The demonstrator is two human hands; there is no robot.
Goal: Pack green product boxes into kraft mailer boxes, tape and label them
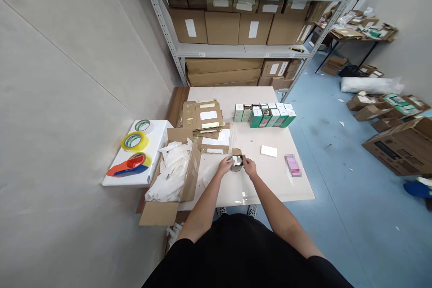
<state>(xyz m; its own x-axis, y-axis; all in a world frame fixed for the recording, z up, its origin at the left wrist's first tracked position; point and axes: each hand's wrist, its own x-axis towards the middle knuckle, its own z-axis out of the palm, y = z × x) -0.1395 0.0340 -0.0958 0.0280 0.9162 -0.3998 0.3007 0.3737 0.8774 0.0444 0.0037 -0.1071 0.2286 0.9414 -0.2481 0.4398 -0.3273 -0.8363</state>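
Note:
A small cardboard box (236, 167) stands on the table in front of me, its top flap up and something white and round inside. My left hand (225, 165) grips its left side, fingers at the upper edge. My right hand (249, 166) is closed at the box's right edge, thumb and fingers together. To the right of the hands lies a white card (269, 150). Farther back stand rows of small green and white boxes (266, 117), a few with open tops. Flattened cardboard pieces (205, 119) are stacked to the left.
At left, a carton (189, 175) holds white packing paper. Beside it, a white surface (114, 175) carries yellow tape rolls (134, 141) and a red and blue tape dispenser (126, 166). A blurred pink item (293, 165) lies at right. A shelf of cartons (222, 29) rises behind the table.

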